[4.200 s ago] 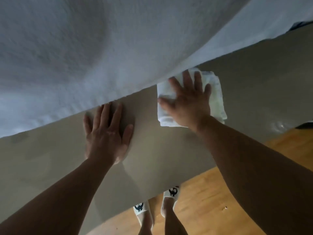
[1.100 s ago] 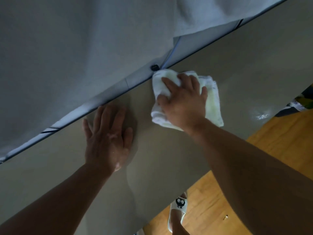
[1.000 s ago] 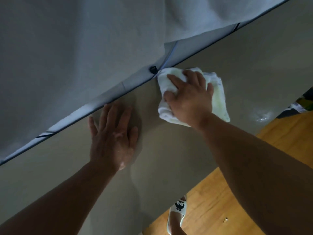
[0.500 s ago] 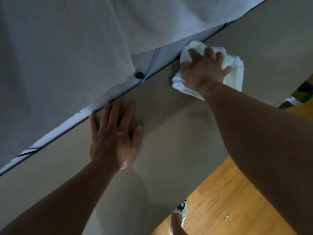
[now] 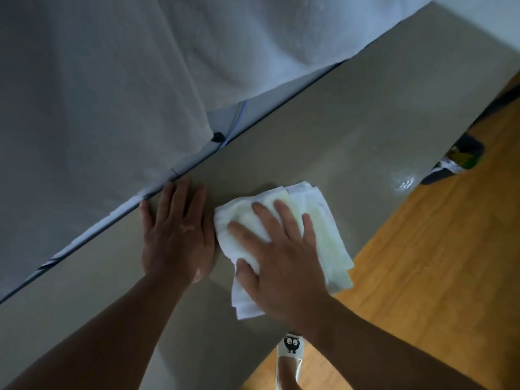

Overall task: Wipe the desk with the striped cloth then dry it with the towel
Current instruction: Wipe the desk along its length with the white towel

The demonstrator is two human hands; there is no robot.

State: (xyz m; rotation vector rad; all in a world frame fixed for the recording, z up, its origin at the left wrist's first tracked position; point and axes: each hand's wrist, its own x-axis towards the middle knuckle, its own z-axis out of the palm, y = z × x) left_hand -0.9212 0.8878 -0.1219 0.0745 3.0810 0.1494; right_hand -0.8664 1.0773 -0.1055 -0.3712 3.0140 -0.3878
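- right hand [image 5: 281,257] has dragged the folded cloth [image 5: 329,240] from the far edge to lower centre, just beside the left hand [image 5: 177,232].
- both grips spread flat: right pressing the cloth, left on the bare table [image 5: 337,122].
- likely mid-wipe; a wet sheen [image 5: 403,182] remains at right, and drying seems undone.
- count: two hands, one cloth.

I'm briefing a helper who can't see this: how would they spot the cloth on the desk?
Find the long grey-beige desk running diagonally below the white fabric. Near its front edge the right hand presses flat on a folded cloth. It is white with pale yellow-green bands, whereas the left hand beside it rests on bare desktop.
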